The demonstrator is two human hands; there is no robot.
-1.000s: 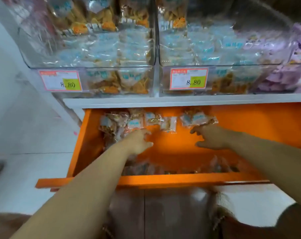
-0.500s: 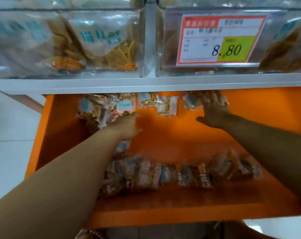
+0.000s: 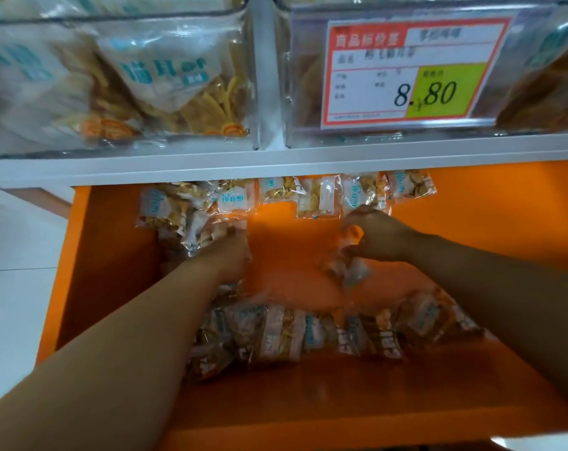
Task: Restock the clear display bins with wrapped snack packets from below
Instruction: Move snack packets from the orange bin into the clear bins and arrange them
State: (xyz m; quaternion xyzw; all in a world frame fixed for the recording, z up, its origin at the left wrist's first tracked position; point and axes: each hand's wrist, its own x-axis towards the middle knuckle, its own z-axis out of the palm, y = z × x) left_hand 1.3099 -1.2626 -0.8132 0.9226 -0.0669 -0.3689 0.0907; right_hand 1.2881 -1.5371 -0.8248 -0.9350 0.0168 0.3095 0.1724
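An open orange drawer [image 3: 113, 255] below the shelf holds clear wrapped snack packets. One row of packets [image 3: 315, 196] lies at the back, another row [image 3: 292, 333] nearer me. My left hand [image 3: 227, 258] reaches into the back left pile of packets [image 3: 178, 216]; its fingers are hidden among the wrappers. My right hand [image 3: 377, 236] pinches a blurred snack packet [image 3: 347, 268] that hangs below it over the drawer's middle. Above, two clear display bins [image 3: 119, 79] [image 3: 536, 76] hold the same snacks.
A white shelf edge [image 3: 276, 161] overhangs the back of the drawer. A red and yellow price tag reading 8.80 [image 3: 416, 73] fronts the right bin. White floor tiles [image 3: 12, 288] lie to the left. The drawer's front lip [image 3: 341, 431] is near me.
The view has moved closer to the drawer. My right hand pulled back from the rear row with a packet pinched in it. My left hand stayed at the back left pile.
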